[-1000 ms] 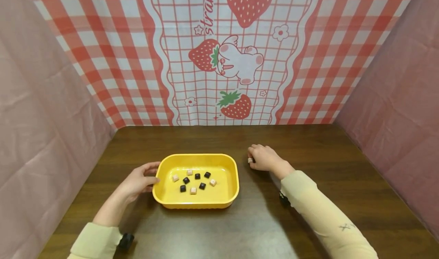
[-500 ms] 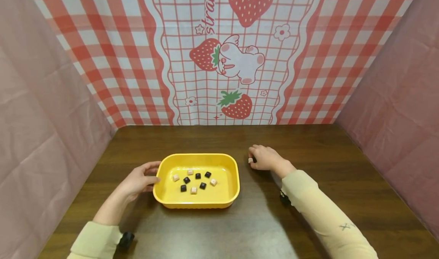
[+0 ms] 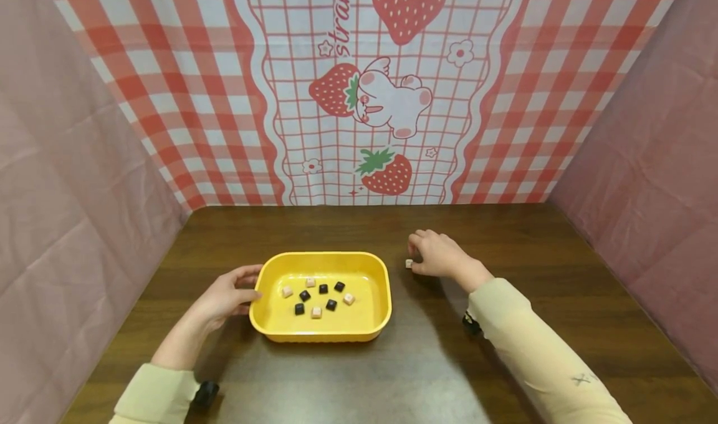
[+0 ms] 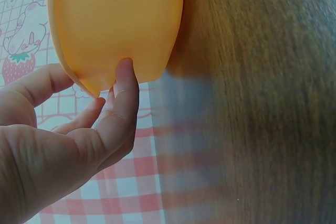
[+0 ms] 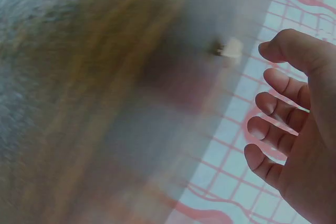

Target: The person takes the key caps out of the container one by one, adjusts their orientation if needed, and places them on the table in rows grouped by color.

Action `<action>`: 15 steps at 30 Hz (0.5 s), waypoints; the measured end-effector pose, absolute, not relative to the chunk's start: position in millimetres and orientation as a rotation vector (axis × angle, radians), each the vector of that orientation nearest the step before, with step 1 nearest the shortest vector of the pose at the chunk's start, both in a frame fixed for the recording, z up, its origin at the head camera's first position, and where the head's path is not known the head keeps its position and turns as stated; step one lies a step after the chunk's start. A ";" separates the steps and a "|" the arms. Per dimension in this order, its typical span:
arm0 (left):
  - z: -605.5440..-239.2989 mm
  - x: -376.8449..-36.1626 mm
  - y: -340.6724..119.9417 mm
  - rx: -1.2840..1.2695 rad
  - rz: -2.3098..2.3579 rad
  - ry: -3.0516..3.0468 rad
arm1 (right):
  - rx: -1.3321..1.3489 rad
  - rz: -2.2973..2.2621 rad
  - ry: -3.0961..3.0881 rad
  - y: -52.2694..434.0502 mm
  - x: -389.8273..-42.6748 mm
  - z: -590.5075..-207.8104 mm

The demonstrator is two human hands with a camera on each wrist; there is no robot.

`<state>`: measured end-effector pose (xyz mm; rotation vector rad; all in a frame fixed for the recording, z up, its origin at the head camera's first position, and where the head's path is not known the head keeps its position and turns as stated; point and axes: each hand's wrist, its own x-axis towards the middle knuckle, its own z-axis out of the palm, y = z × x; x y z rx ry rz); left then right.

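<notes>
On the table right of the yellow tray (image 3: 320, 335) lies a small beige keycap (image 3: 409, 264), near the thumb of my right hand (image 3: 440, 254). In the right wrist view, the right fingers (image 5: 270, 132) are loosely bent with nothing between them; the keycap (image 5: 232, 49) shows beyond the thumb, blurred, with a dark patch beside it. My left hand (image 3: 225, 296) holds the tray's left end, thumb by the near corner and fingers around the far side. Several black keycaps (image 3: 305, 295) and beige keycaps (image 3: 316, 312) lie scattered on the tray's floor.
A dark wooden table (image 3: 336, 380) carries everything. A red-checked cloth with strawberries (image 3: 387, 174) hangs along its back edge. Pink cloth walls (image 3: 84, 193) close in both sides. Black wrist mounts (image 3: 205, 394) sit at both sleeves.
My right hand has let go of the beige keycap, opened its fingers a little and shifted slightly up and right. The left hand and tray keep their places.
</notes>
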<state>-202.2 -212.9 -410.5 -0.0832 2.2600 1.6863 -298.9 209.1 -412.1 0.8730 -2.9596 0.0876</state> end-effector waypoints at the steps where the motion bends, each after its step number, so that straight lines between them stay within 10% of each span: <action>1: -410.5 -202.1 -212.9 -0.084 1.687 2.259 | 0.879 0.091 -2.948 208.6 -297.8 -409.5; 15: -407.7 -200.2 -211.0 -0.097 1.679 2.254 | 0.919 0.121 -2.798 194.6 -279.6 -375.6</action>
